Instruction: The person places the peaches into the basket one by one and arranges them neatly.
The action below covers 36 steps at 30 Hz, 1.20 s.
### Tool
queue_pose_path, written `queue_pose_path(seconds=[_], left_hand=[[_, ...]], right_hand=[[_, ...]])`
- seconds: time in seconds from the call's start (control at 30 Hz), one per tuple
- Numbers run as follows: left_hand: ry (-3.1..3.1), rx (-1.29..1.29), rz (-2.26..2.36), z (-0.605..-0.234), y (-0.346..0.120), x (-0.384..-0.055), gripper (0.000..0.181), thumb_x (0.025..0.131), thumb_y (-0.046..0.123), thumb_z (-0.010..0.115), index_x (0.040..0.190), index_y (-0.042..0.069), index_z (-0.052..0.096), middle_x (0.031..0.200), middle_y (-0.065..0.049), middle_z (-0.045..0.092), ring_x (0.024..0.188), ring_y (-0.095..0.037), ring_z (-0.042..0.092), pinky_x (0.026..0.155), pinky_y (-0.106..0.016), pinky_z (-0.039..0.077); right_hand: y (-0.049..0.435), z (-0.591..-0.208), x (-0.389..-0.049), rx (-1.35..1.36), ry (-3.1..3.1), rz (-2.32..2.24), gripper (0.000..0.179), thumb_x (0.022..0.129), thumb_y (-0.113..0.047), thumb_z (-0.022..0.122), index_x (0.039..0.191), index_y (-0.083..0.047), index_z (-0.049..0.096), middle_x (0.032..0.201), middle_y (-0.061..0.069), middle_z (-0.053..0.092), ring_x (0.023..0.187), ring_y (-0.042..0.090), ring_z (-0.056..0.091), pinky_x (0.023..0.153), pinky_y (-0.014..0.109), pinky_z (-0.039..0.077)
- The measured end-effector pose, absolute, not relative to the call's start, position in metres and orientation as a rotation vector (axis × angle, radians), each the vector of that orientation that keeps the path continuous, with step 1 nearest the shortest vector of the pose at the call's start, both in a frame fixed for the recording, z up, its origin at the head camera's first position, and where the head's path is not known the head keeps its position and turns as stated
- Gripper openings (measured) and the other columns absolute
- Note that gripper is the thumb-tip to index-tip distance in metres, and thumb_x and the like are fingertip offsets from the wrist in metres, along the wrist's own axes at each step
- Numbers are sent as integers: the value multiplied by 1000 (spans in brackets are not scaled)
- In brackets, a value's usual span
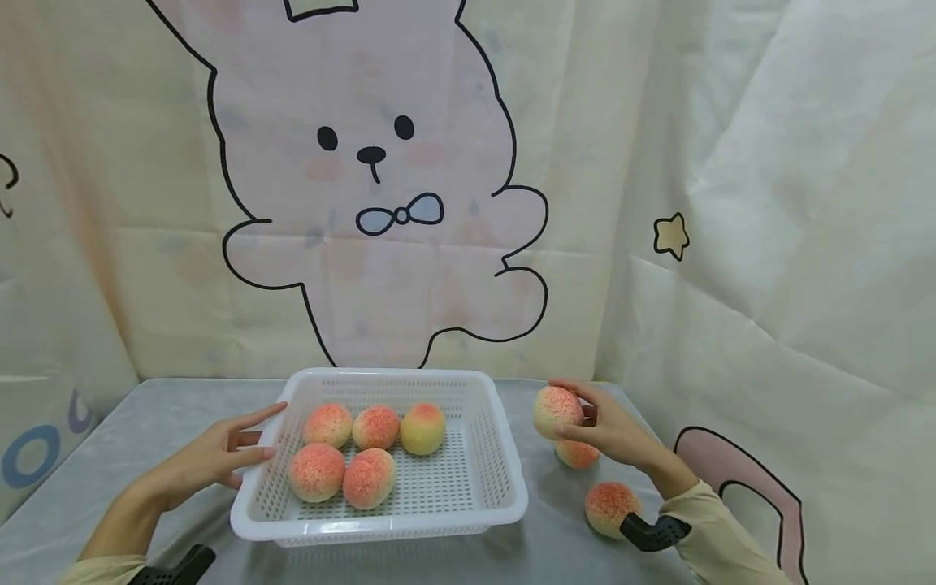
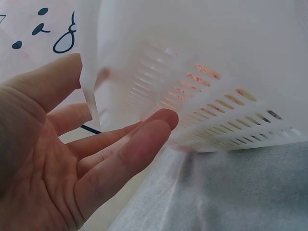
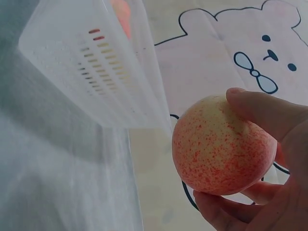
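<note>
Head view forward-down, close wrist views from opposite sides of one basket (image 1: 453, 479)

The held peach (image 3: 222, 149) is red-speckled cream, the basket (image 1: 395, 524) white, the tablecloth (image 1: 329, 566) grey.

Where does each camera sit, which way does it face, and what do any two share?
Head: worn on the head, facing forward and down over the white basket to the bear backdrop; the left hand, right hand and sleeves show.
Left wrist: worn there, facing the basket's slotted outer wall; the left hand shows at its rim.
Right wrist: worn there, facing the peach pinched by the right hand, backdrop behind.
Shared: both wrist views catch the basket's outside and part of the bear, tilted.
</note>
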<state>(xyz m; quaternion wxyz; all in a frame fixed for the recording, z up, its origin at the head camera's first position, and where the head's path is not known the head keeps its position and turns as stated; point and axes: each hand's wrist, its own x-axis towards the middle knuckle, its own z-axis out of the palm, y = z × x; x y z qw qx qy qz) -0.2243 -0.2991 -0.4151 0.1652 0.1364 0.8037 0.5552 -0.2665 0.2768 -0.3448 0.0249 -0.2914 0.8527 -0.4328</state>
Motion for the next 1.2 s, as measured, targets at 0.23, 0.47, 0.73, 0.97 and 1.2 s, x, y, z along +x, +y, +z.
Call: queue_pose_path(seconds=[0.23, 0.47, 0.73, 0.97, 1.2], left_hand=[[2266, 395, 1588, -415, -300, -226, 79, 104, 23, 57, 163, 10, 6, 153, -40, 36, 113, -28, 66, 78, -48, 61], [2255, 399, 1594, -417, -299, -225, 79, 104, 22, 57, 163, 9, 6, 153, -40, 36, 114, -28, 65, 78, -48, 61], [2294, 367, 1577, -415, -298, -227, 79, 103, 25, 58, 163, 12, 8, 155, -40, 33, 116, -30, 65, 78, -49, 61], [2287, 402, 1584, -412, -298, -226, 79, 103, 23, 58, 163, 10, 8, 152, -39, 38, 112, -28, 66, 78, -47, 61], [2310, 382, 1579, -413, -297, -224, 80, 102, 23, 60, 163, 10, 11, 153, -39, 36, 113, -29, 66, 77, -48, 61]], right_hand=[[253, -344, -267, -873, 2588, -1340, 69, 90, -14, 76, 150, -5, 44, 131, 24, 59, 93, 15, 65, 78, 25, 56], [233, -347, -262, -848, 2511, -1389, 70, 91, -13, 76, 151, -6, 42, 128, 25, 60, 94, 18, 65, 79, 26, 56], [209, -351, -259, -934, 2454, -1414, 67, 90, -12, 76, 149, -6, 45, 133, 23, 58, 96, 23, 63, 81, 28, 56], [189, -357, -256, -928, 2432, -1369, 67, 91, -18, 76, 150, -10, 45, 134, 19, 57, 99, 23, 64, 81, 27, 57], [168, -363, -255, -970, 2385, -1303, 64, 91, -19, 76, 147, -9, 47, 136, 16, 58, 100, 19, 66, 83, 30, 58]])
